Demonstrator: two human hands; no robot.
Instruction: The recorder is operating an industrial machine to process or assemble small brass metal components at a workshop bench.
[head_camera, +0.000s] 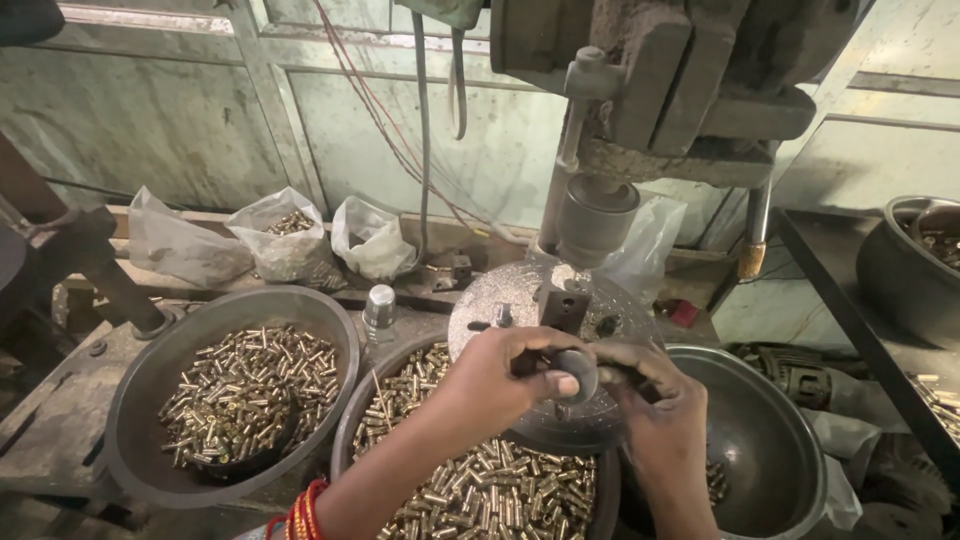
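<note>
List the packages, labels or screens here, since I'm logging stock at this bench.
Left plastic bag: back ledge, clear, crumpled, looks nearly empty.
Middle plastic bag: beside it, clear, open top, brass pieces inside.
Right plastic bag: clear, slumped.
Plastic bag behind the machine: clear.
No labels, signs or screens visible.

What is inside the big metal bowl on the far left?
The left bowl holds a loose heap of small brass tubes over a smaller dark dish. The bowl's bottom beneath them is covered and cannot be seen.
</note>
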